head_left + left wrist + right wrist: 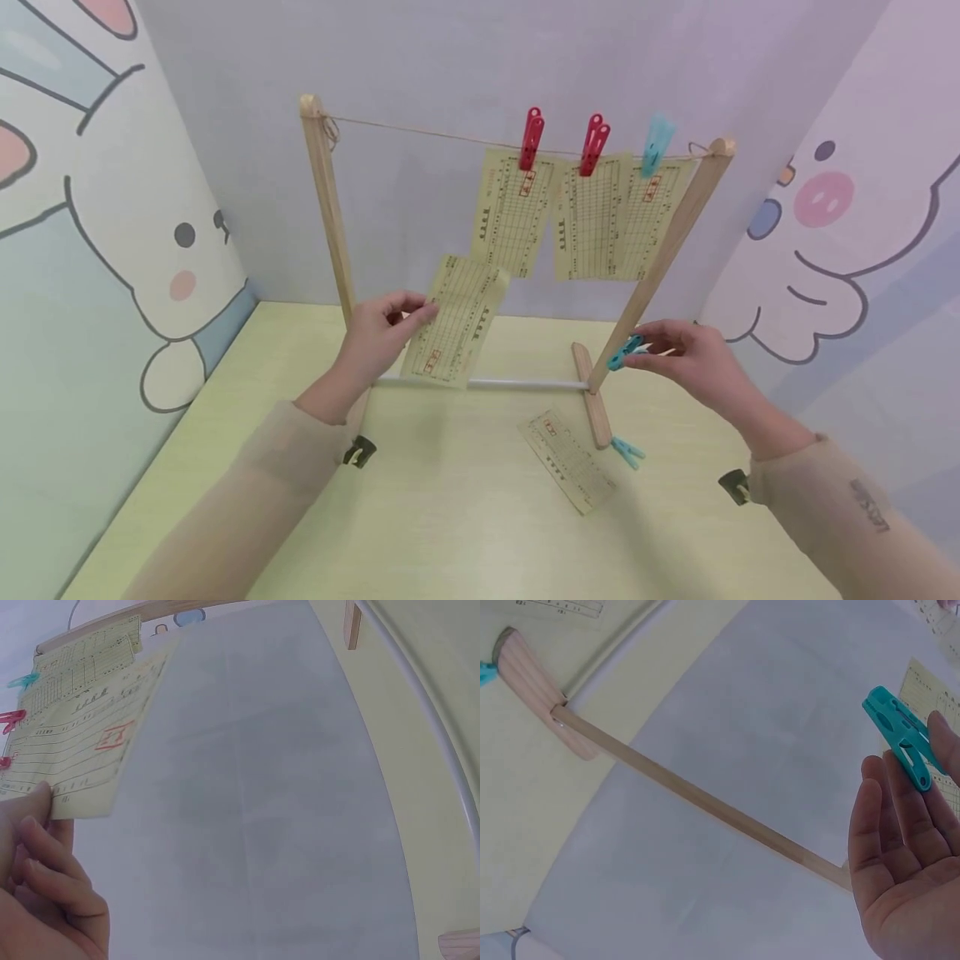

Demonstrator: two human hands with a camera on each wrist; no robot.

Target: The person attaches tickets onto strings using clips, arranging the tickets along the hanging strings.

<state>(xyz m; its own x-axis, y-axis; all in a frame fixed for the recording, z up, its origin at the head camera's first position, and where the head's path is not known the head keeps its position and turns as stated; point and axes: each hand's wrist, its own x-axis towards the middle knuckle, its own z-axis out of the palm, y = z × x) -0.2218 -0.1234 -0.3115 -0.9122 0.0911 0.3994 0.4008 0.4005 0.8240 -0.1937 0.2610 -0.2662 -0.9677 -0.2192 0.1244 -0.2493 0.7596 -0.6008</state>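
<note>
My left hand (384, 332) pinches a yellow printed paper slip (459, 321) by its left edge, holding it in the air before the wooden rack. Thumb and fingers grip that slip (90, 742) in the left wrist view too. At the right, my right hand (693, 354) holds a teal clothespin (624, 353) between thumb and fingers; the right wrist view shows this clothespin (900, 735) close up. Similar slips hang from the string (420, 129), under two red clothespins (531, 140) and a light blue clothespin (657, 147).
The rack has a left post (327, 200), a right post (660, 258) and a low white bar (525, 384). Another slip (567, 461) lies on the table (450, 533), near a teal clothespin (627, 452) by the rack's right foot (592, 400). Cartoon-painted panels stand at both sides.
</note>
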